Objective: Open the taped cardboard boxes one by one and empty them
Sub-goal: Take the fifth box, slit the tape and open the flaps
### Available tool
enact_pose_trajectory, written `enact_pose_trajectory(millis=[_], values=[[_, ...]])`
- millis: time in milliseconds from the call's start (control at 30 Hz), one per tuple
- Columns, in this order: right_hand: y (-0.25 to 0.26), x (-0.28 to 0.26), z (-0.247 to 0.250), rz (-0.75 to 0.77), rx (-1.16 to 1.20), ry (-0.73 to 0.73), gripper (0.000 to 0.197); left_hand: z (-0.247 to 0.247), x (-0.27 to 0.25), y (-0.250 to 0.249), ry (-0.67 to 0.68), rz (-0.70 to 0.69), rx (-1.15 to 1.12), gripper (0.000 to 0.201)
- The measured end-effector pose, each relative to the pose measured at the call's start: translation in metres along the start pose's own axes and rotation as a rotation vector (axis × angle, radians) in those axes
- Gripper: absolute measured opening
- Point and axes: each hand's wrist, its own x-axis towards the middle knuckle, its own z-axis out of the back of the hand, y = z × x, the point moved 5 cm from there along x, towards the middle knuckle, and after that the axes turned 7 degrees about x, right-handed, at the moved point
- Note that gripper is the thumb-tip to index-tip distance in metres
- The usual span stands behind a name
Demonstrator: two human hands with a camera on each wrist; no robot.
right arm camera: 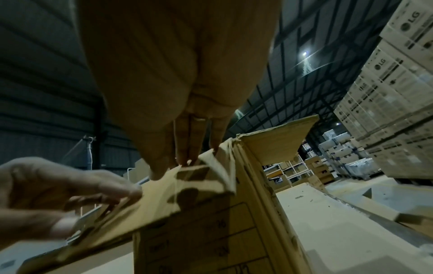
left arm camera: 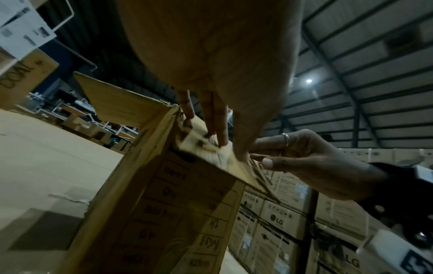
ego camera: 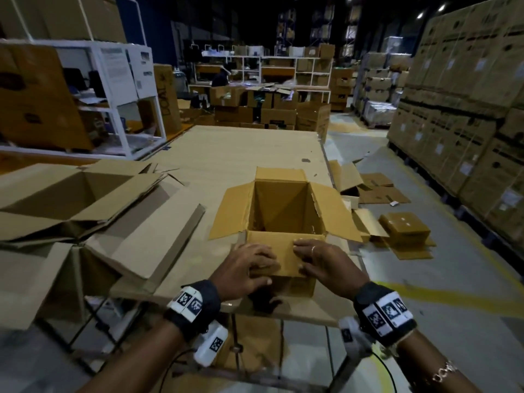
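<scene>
"LG" is printed on the stacked cartons [left arm camera: 276, 220]; a form on the open box [left arm camera: 164, 213] reads "Qty"; other entries are illegible.

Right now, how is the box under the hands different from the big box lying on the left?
The upright box stands on its base with its opening facing up; the big box lies flatter, partly collapsed. The left hand and right hand press the upright box's near flap; nothing touches the big box. The upright box looks narrower. Both are brown cardboard, opened, on the table.
</scene>
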Motion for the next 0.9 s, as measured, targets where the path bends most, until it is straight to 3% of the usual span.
enact_pose_trajectory(millis=[133,300,400,667,767,900], values=[[-0.012,0.020,0.000,-0.008,0.008,-0.048,0.047,0.014,0.023,-0.002,-0.210,0.122,0.037,0.040],[-0.010,0.048,-0.004,-0.023,0.060,-0.100,0.037,0.007,0.048,0.006,-0.095,0.262,0.080,0.041],[-0.013,0.056,-0.012,-0.064,0.097,-0.163,0.031,0.003,0.051,0.015,-0.164,0.303,-0.008,0.029],[-0.028,0.059,-0.034,-0.015,-0.010,-0.372,0.014,-0.015,0.052,0.021,-0.399,0.296,-0.064,0.016],[-0.022,0.055,-0.032,0.040,-0.029,-0.387,0.015,-0.012,0.054,0.024,-0.393,0.245,-0.069,0.018],[-0.030,0.048,-0.024,0.053,-0.031,-0.282,0.024,-0.013,0.051,0.039,-0.266,0.153,-0.009,0.028]])
